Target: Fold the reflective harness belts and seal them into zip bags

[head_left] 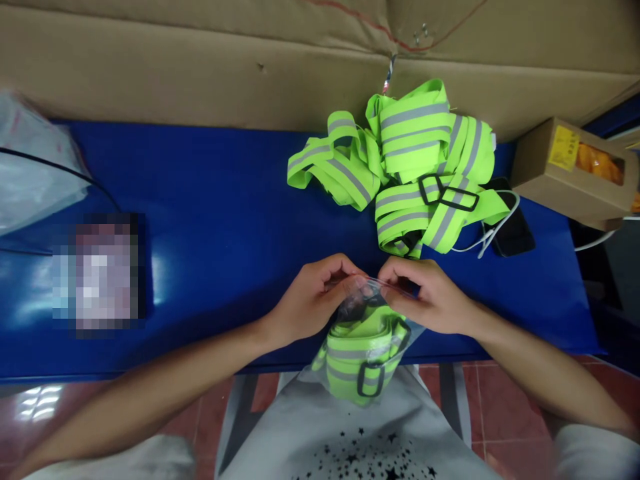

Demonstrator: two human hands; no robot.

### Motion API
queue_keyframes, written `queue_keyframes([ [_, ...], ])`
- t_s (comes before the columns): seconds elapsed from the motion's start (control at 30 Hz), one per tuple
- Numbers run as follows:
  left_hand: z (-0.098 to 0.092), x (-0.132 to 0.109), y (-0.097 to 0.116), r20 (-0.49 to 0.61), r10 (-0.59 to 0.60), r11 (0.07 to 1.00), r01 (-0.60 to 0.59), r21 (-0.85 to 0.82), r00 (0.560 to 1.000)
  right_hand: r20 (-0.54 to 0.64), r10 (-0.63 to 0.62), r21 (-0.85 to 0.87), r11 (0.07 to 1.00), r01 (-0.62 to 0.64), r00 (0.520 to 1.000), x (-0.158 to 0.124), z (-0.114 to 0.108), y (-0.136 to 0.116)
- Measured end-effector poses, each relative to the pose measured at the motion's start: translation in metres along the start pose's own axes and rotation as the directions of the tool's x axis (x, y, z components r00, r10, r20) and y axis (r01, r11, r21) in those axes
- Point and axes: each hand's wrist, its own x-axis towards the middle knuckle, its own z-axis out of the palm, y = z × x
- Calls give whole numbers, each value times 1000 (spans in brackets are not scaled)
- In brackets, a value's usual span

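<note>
A clear plastic zip bag [320, 373] hangs at the table's front edge, its mouth pinched between both my hands. Inside it lies a rolled neon-yellow reflective strap [350, 360] with grey stripes and a black buckle. My left hand [323, 293] grips the left part of the bag's top edge between thumb and fingers. On the right part of the same edge, my right hand [425, 293] is closed in a like pinch. Just beyond my hands sits a pile of more neon-yellow reflective straps [415, 147], rolled and folded, some with black buckles.
A phone [510, 227] with a white cable lies right of the pile, beside a cardboard box [555, 173] with a window. Clear plastic bags [35, 167] lie at the left, near a blurred-out object [103, 273]. Brown cardboard [200, 67] walls the back of the blue table [210, 220].
</note>
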Motion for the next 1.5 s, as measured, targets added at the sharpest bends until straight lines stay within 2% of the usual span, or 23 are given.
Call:
queue_keyframes([
  [0.17,0,5,-1,21,14,996,-12,-83,1000,-25,18,-17,1000,-19,1000,-1,2,2],
  [0.3,-1,5,-1,-2,-5,992,5,-123,1000,-17,32,-15,999,-32,999,0,2,5],
  [0.43,-1,1,-2,14,24,995,-23,-98,1000,15,43,-19,999,-43,999,-1,1,6],
  [0.73,0,2,-5,64,50,997,-46,-69,997,61,-60,-96,993,65,996,-3,5,8],
  [0.97,3,-1,-3,38,154,983,-157,90,987,21,-68,-153,986,70,997,-7,6,8],
  [1.07,0,1,-3,53,104,994,-105,22,993,22,-70,-173,982,73,997,-6,5,8],
  [1.13,-4,3,-4,73,36,997,-31,-71,997,31,-118,-188,975,121,993,-5,5,7],
  [1.23,-9,9,-4,158,-17,978,49,-204,987,30,-197,-188,962,199,980,-5,5,8],
  [1.33,-13,14,-4,211,-14,956,74,-283,977,-38,-157,-152,977,150,987,-6,3,12],
  [1.4,-14,16,-3,160,13,953,36,-301,987,-64,-93,-124,989,85,994,-4,0,17],
  [1.5,-21,17,2,21,99,963,-91,-255,995,-95,-34,-84,996,26,995,0,-4,23],
])
